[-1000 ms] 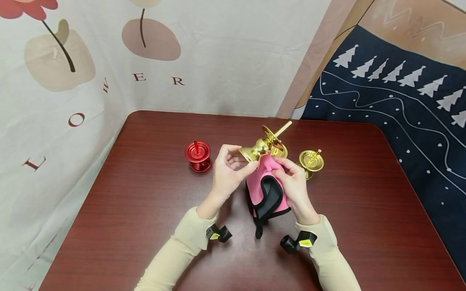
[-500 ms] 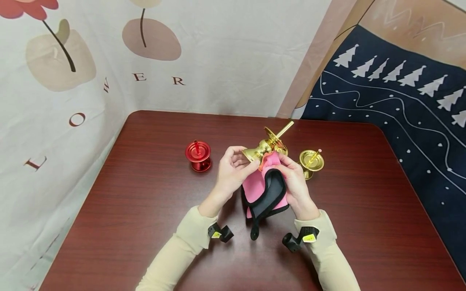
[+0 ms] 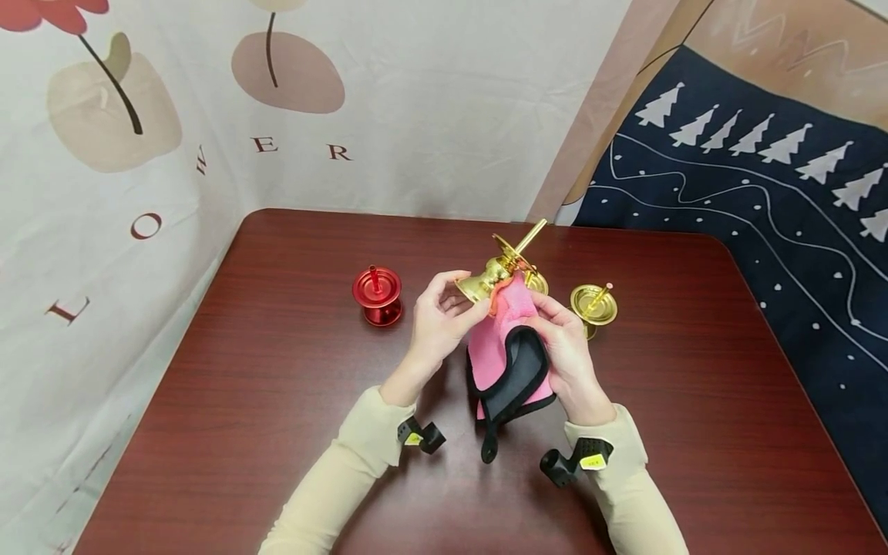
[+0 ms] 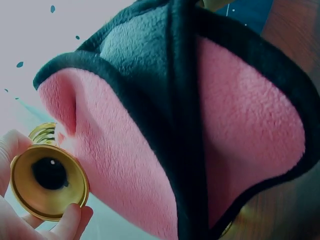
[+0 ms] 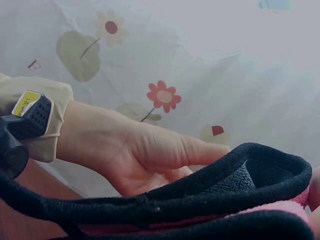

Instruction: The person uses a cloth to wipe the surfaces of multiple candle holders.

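Observation:
My left hand (image 3: 444,320) pinches the flared base of a gold candle holder (image 3: 494,271), which is tilted above the table with its spike up and right. In the left wrist view, the hollow underside of this candle holder (image 4: 72,182) faces the camera, with fingers at its rim. My right hand (image 3: 569,351) grips a pink cloth (image 3: 489,351) with black edging and a dark grey back, and presses it against the holder's body below the dish. The cloth's lower part hangs folded, ending in a black loop. In the right wrist view, the cloth (image 5: 145,212) hides the fingertips.
A red candle holder (image 3: 377,291) stands on the brown table (image 3: 291,370) to the left. One gold candle holder (image 3: 594,304) stands to the right. Another gold one (image 3: 540,287) is mostly hidden behind the hands. Printed fabric (image 3: 444,154) hangs behind the table.
Both hands shift slightly right and down, then back up and left with the gold candle holder. The cloth rides higher on the holder's body, and its folded flap has swung.

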{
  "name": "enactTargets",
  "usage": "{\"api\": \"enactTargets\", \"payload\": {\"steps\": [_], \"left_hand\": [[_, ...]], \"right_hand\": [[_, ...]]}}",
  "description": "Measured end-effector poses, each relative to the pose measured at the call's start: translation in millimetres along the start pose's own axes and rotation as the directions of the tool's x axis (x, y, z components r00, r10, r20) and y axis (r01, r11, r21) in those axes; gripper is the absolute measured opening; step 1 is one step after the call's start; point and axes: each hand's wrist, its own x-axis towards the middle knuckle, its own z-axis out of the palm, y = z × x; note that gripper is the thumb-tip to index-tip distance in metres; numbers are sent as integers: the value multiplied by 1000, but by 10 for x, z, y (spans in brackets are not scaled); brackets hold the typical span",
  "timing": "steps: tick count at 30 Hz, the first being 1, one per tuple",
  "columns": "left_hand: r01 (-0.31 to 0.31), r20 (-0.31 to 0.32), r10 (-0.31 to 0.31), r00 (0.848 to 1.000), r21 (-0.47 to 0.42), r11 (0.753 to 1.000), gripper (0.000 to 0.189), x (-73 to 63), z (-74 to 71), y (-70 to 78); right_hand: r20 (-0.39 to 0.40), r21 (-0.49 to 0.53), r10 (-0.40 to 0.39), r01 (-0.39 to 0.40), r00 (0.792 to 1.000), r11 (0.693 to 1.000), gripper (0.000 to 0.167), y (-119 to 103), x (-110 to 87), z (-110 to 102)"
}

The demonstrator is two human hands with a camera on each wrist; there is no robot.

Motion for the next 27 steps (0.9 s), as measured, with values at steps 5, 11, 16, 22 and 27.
{"api": "enactTargets", "payload": {"steps": [5,11,16,22,27], "left_hand": [[34,1,-34,999,14,999,44,18,-21,-31],[236,65,-231,971,-75,969,38,40,-71,-44],[346,156,-325,933,-131,929,36,47,-105,-37],[395,219,-355,909,-174,902,37,51,-133,-78],[406,238,-355,904,-220,887,38,49,-146,-101]], "right_hand": [[9,-30,-43,43,999,999,42,-14,-25,28],[32,-81,-75,77,997,994,43,-13,-32,32],[57,-158,-117,124,992,980,42,1,-32,11],[95,-221,-153,171,984,960,37,18,-22,3],[107,-252,-168,190,980,949,33,23,-19,10]]}}
